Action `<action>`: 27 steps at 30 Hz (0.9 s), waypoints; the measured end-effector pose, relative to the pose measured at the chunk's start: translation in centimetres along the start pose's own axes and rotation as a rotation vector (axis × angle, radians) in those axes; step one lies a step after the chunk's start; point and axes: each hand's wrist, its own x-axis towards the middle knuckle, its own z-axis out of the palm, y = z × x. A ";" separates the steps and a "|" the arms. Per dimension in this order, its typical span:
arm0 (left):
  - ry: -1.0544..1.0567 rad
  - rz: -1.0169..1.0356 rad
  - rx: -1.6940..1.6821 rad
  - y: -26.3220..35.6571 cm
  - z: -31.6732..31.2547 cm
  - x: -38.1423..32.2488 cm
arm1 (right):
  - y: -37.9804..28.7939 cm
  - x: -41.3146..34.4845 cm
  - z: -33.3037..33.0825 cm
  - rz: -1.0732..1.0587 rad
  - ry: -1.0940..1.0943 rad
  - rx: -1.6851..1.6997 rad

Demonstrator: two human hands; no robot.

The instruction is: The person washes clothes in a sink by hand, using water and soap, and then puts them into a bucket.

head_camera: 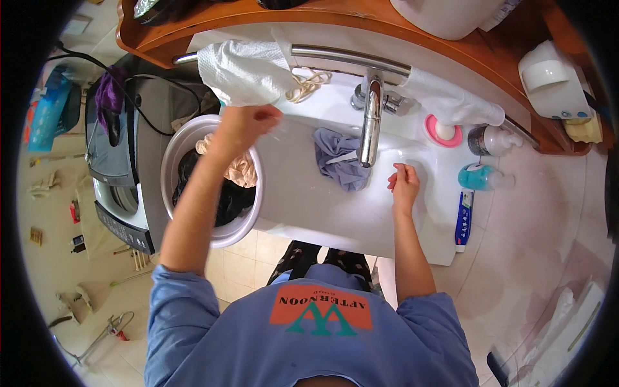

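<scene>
My left hand [258,122], blurred, is raised over the back left of the white washbasin [300,213], just below a white towel [242,67] that hangs on a metal rail. Whether its curled fingers hold anything is unclear. Over the basin's right side is my right hand [405,184], holding nothing, its fingers loosely bent. Between the hands, a crumpled blue-grey cloth [333,140] lies in the basin under the chrome faucet [371,126]; a pale strip crosses it. Beneath my left forearm stands a pale plastic tub [213,238] with black fabric [237,205] and peach fabric [242,171] inside.
A washing machine [113,164] stands left of the tub. Along the right rim are a pink soap dish [430,130], a pump bottle [486,140], a blue liquid bottle [476,176] and a toothpaste tube [464,220]. A wooden shelf [338,24] overhangs the metal rail [348,55].
</scene>
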 end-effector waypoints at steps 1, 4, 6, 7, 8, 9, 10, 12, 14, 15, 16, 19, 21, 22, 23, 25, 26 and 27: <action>-0.021 0.005 0.054 0.2 1.6 -0.5 | 0.0 -0.1 0.2 -0.002 -0.006 0.004; -0.044 0.004 -0.108 -0.2 7.9 -1.3 | 0.8 -0.1 0.4 0.009 -0.023 -0.028; -0.067 -0.048 -0.179 -1.3 12.1 -1.2 | 1.7 0.1 0.3 0.018 -0.029 -0.054; -0.072 -0.050 -0.183 -1.7 13.8 -1.4 | 2.1 0.0 0.3 0.021 -0.026 -0.059; -0.106 -0.024 -0.112 -2.2 15.4 -1.6 | 2.4 0.0 0.2 0.064 -0.038 -0.100; -0.138 0.002 -0.038 -2.8 16.6 -1.5 | 2.7 0.0 0.1 0.108 -0.052 -0.137; -0.147 0.006 -0.041 -3.3 17.7 -1.2 | 3.7 0.4 -0.2 0.140 -0.094 -0.189; -0.201 -0.013 -0.025 -4.7 19.9 -0.3 | 6.0 0.5 -0.1 0.163 -0.077 -0.284; -0.066 0.015 0.103 -8.3 21.9 0.0 | 6.0 0.0 1.9 0.237 -0.173 -0.484; 0.050 0.059 0.220 -9.2 23.0 0.6 | 7.5 0.2 2.6 0.231 -0.163 -0.485; 0.099 0.041 0.283 -8.7 23.7 1.5 | 10.4 0.9 2.9 0.049 -0.051 -0.623; 0.079 0.129 0.405 -12.1 25.0 0.1 | 11.0 0.3 7.6 -0.111 0.012 -0.682; 0.129 0.199 0.429 -13.2 25.8 -0.8 | 11.4 -0.1 10.5 -0.352 -0.051 -0.881; 0.070 0.056 0.195 -12.8 26.8 -0.5 | 13.9 1.5 10.5 -0.343 -0.027 -0.884; -0.021 -0.055 -0.049 -11.2 28.5 0.7 | 18.4 4.7 9.3 -0.289 -0.174 -0.744; 0.105 -0.200 -0.009 -14.8 26.3 -1.8 | 13.6 2.8 11.0 -0.269 -0.359 -0.793; 0.155 -0.291 -0.152 -17.9 26.0 -2.7 | 9.6 1.6 12.0 -0.283 -0.457 -0.812; 0.187 -0.355 -0.308 -20.2 26.5 -3.1 | 8.1 1.0 12.6 -0.333 -0.339 -0.841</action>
